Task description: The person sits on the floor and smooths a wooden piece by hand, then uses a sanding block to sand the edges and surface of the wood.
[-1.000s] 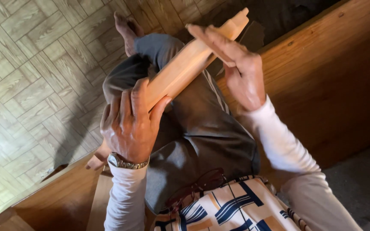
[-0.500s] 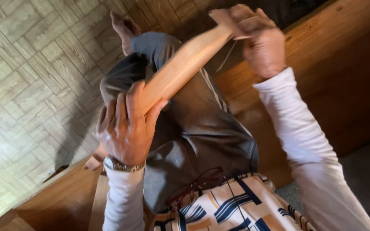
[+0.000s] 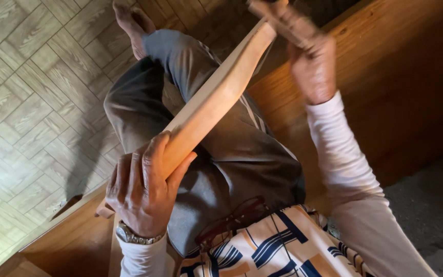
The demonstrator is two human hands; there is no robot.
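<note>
A long pale wooden piece (image 3: pixel 216 100) slants across my lap, from lower left up to the top of the view. My left hand (image 3: pixel 142 192), with a metal wristwatch (image 3: pixel 132 237), grips its lower end. Around its upper end my right hand (image 3: pixel 303 51) is closed, and the fingertips run off the top edge. Below the wood lie my crossed legs in grey trousers (image 3: pixel 232 169), with one bare foot (image 3: pixel 132 25) pointing at the floor.
I sit on a wooden bench (image 3: pixel 385 102) with a raised wooden edge on the right. Patterned tile floor (image 3: pixel 26 102) fills the left. Red-framed glasses (image 3: pixel 232 220) hang on my patterned shirt (image 3: pixel 278 251). A bare grey surface (image 3: pixel 431 205) shows at the lower right.
My right hand slid up the wooden piece from its middle to the top end and closed on it. The left hand kept its grip on the lower end.
</note>
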